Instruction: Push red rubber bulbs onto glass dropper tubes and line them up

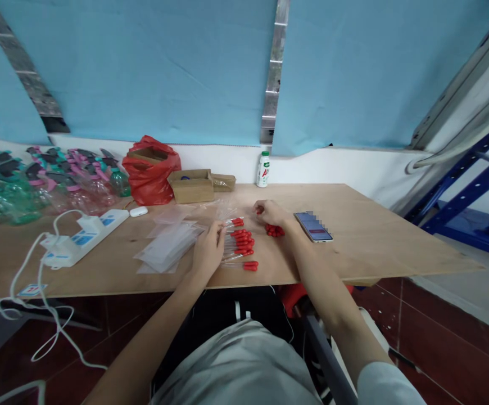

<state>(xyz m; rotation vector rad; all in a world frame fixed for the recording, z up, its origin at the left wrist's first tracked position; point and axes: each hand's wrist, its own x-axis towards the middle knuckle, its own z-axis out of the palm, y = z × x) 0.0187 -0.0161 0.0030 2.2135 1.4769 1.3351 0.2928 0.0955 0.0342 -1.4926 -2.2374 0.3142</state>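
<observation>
The left hand point(207, 247) is touching red-ended clear tubes point(243, 242), the right hand point(273, 212) is pinching a small red piece point(260, 210), and a phone point(313, 226) is lying beside the right forearm point(318, 275)

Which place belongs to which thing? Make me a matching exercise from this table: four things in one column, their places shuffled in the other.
Things
1. Red-ended tubes
2. Phone
3. White bottle
4. Translucent plastic sleeves

Places
A. Standing near the wall
B. Spread to the left of the left hand
C. Lying just right of the left hand
D. Lying to the right of the right forearm

Pairs: 1-C, 2-D, 3-A, 4-B
</observation>
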